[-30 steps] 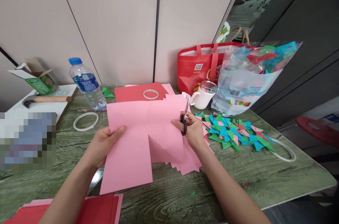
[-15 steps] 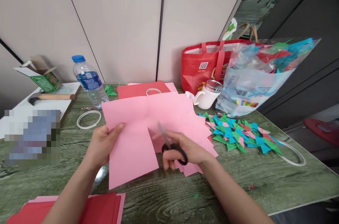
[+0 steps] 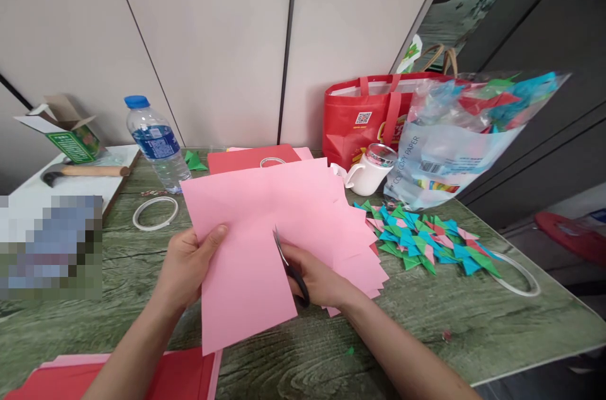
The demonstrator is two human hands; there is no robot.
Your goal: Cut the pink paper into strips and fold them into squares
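Observation:
My left hand [image 3: 192, 264] pinches the left edge of a pink sheet of paper [image 3: 243, 267], thumb on top and fingers hidden behind. The sheet is held up over the table, with a slit running up from its lower edge. Black-handled scissors [image 3: 298, 286] are in my right hand [image 3: 317, 277], their blades at the upper end of the slit. Part of the handles is hidden by my fingers. Behind and to the right, more pink paper [image 3: 362, 236] fans out on the table.
Folded coloured paper pieces [image 3: 426, 236] lie to the right, near a white ring [image 3: 525, 277]. Behind them stand a white mug [image 3: 372, 170], a red bag [image 3: 350, 135] and a plastic bag [image 3: 445, 160]. A water bottle [image 3: 158, 147], tape roll [image 3: 155, 214] and sickle [image 3: 85, 171] are left; red paper [image 3: 175, 375] lies in front.
The scissors have moved slightly up and left, from open space by the slit to its upper end. The pink sheet has shifted a little and its lower edge sits lower.

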